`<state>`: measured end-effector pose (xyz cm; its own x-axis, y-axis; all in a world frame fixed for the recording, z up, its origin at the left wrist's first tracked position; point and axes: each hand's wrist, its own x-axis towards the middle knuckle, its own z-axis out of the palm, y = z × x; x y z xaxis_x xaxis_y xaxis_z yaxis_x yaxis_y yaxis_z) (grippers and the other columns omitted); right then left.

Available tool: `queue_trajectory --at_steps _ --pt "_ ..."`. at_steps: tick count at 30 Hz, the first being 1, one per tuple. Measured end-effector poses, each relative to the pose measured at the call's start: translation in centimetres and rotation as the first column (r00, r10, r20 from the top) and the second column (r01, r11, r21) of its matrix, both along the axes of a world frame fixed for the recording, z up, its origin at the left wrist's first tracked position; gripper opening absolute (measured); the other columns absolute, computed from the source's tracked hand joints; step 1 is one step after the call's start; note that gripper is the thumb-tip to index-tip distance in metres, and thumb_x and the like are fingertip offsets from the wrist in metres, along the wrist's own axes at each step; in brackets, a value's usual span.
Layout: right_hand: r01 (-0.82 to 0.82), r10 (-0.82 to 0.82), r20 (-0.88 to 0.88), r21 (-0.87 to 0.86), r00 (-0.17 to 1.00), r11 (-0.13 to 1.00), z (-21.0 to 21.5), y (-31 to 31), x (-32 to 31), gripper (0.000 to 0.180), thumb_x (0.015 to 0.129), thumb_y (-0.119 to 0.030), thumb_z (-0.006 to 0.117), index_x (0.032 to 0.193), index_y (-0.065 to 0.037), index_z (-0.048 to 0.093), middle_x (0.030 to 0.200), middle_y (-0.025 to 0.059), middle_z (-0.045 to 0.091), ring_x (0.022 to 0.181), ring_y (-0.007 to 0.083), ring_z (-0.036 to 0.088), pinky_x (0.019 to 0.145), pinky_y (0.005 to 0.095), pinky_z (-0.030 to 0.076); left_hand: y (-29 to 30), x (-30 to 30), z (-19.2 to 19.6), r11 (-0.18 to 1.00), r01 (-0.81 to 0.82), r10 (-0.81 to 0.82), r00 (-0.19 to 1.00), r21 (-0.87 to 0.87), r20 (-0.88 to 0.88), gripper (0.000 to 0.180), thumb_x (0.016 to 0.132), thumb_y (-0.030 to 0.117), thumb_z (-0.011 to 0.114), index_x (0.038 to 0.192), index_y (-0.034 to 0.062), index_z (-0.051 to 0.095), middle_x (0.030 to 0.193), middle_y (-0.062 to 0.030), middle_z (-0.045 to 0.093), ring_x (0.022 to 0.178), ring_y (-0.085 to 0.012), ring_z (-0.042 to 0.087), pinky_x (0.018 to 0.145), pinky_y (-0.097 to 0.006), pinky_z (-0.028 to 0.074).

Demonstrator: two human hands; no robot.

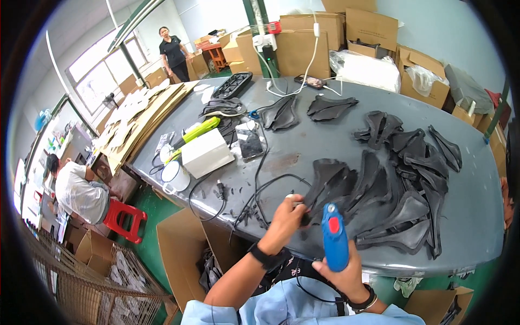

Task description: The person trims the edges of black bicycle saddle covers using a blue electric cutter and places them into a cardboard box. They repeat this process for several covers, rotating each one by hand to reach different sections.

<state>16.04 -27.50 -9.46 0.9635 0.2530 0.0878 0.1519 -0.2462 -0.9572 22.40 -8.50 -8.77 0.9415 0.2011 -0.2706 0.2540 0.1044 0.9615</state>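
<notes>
In my right hand is a blue handheld electric tool with a red button, its top end pointing away from me. My left hand is closed at the near edge of the table, with something dark and blurred at its fingertips that I cannot make out. Just beyond the fingers lies a black, thin, saddle-shaped piece. More such pieces overlap to the right, among them a forked one near the front. Black scraps are scattered left of my left hand.
A black cable loops across the grey table. Left stand a white mug, a white box and a yellow-green tool. A phone lies at the back. An open carton stands below left. One person sits left; another stands behind.
</notes>
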Motion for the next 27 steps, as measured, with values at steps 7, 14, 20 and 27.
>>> queue_trajectory --at_steps 7,14,20,27 --pt "-0.029 0.071 -0.144 0.274 0.987 0.961 1.0 4.0 3.1 0.049 0.07 -0.023 0.082 0.1 0.0 0.051 0.087 0.009 0.065 0.076 0.0166 0.065 0.069 0.0293 0.051 3.1 -6.7 4.8 0.722 -0.251 -0.037 0.917 0.645 0.398 0.032 0.081 0.005 0.052 0.112 -0.0031 0.056 0.098 -0.022 0.06 0.082 -0.0324 0.061 0.072 -0.034 0.049" --pt "0.031 0.038 -0.205 0.325 0.978 0.945 1.6 5.5 4.0 0.053 0.073 -0.01 0.077 0.112 0.003 0.043 0.104 0.0145 0.062 0.093 0.0193 0.064 0.078 0.0308 0.052 6.2 -11.9 5.2 0.938 -0.341 0.304 0.894 0.059 0.33 0.028 0.096 0.011 0.043 0.121 -0.0026 0.046 0.106 -0.0144 0.06 0.087 -0.0202 0.063 0.075 -0.032 0.054" --pt "-0.047 0.09 -0.151 0.266 0.984 0.963 2.1 6.6 3.7 0.052 0.074 -0.016 0.078 0.109 0.001 0.043 0.102 0.0127 0.063 0.083 0.0153 0.064 0.075 0.0269 0.051 5.8 -16.1 2.3 0.862 -0.314 0.428 0.871 -0.398 0.24 0.033 0.099 0.022 0.042 0.123 -0.0012 0.043 0.11 -0.0175 0.06 0.092 -0.0259 0.064 0.078 -0.035 0.054" --pt "0.007 0.01 -0.084 0.197 0.996 0.98 2.2 7.7 3.6 0.05 0.074 -0.021 0.079 0.106 -0.001 0.047 0.095 0.0089 0.062 0.081 0.0126 0.06 0.072 0.0261 0.049 5.3 -19.9 -0.3 0.791 -0.248 0.413 0.891 -0.559 0.189 0.046 0.086 0.008 0.062 0.126 -0.0004 0.04 0.121 -0.019 0.055 0.104 -0.0302 0.06 0.091 -0.042 0.05"
